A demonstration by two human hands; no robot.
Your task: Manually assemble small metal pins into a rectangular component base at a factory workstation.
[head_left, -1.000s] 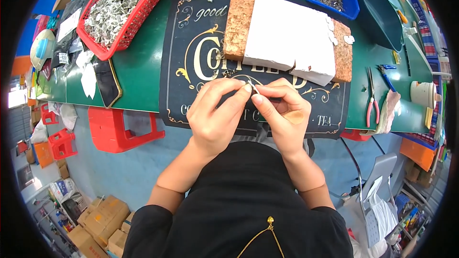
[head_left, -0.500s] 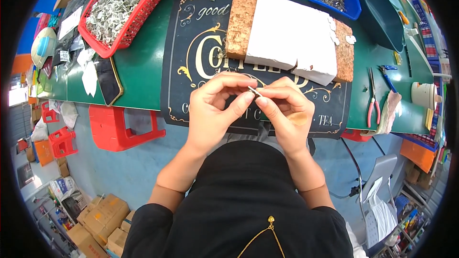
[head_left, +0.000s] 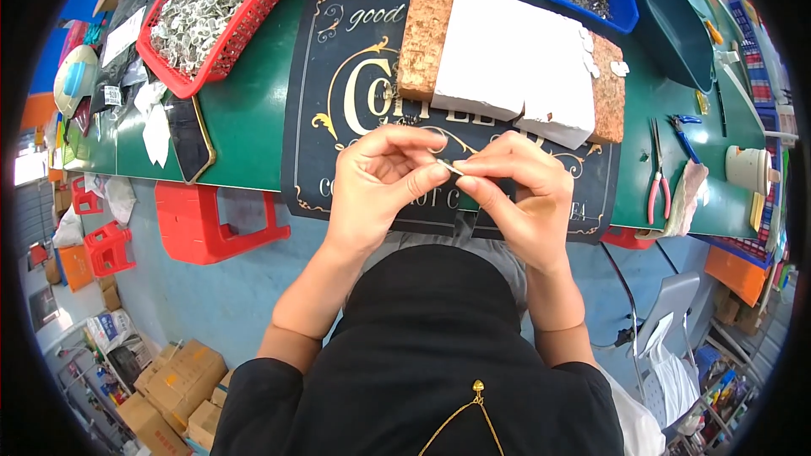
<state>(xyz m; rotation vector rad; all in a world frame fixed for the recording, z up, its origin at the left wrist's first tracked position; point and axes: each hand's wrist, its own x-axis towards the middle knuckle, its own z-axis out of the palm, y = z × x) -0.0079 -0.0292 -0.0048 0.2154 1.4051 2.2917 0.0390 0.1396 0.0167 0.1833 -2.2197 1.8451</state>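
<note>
My left hand (head_left: 372, 186) and my right hand (head_left: 530, 190) meet above the dark printed mat (head_left: 342, 38). Thumb and forefinger of the right pinch one end of a small, thin, pale piece (head_left: 452, 167). Its other end lies at my left thumb tip, with the left forefinger raised and apart from the thumb. The piece is too small to name. Just beyond the hands, a white block (head_left: 511, 55) rests on a brown, cork-like slab (head_left: 424, 42). A few white scraps (head_left: 588, 55) lie at the block's right edge.
A red basket (head_left: 241, 44) full of small pale pieces stands at the far left, with a phone (head_left: 191, 139) nearby. Blue trays (head_left: 623, 10) of small bits and a teal scoop-shaped container (head_left: 676, 29) are at the back. Pink-handled pliers (head_left: 659, 177) and blue-handled pliers (head_left: 687, 139) lie right.
My right hand has shifted slightly right, and its fingers have opened out from the left ones. The small piece now lies flatter, and the left forefinger has moved off it.
</note>
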